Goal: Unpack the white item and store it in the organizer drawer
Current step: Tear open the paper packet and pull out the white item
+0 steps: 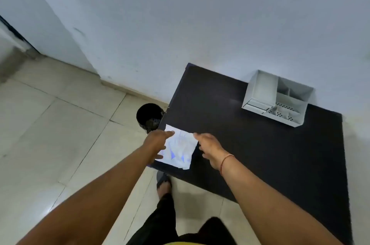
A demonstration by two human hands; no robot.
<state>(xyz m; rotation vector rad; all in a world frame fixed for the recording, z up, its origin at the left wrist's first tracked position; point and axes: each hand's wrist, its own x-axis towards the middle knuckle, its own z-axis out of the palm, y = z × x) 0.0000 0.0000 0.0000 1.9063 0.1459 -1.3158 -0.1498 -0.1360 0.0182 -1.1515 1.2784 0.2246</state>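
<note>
A white packet with blue print (179, 148) lies flat at the near left corner of the dark table (250, 144). My left hand (158, 141) rests on the packet's left edge, fingers stretched over its top corner and thumb under its lower side. My right hand (210, 147) touches the packet's right edge with fingers spread. Whether either hand grips the packet is unclear. The white organizer (277, 97) with several compartments stands at the table's far side near the wall; a low drawer-like tray shows at its front left.
A black round bin (149, 116) stands on the tiled floor just left of the table. The white wall runs behind the table. My leg and sandalled foot (164, 182) are below the table's near edge.
</note>
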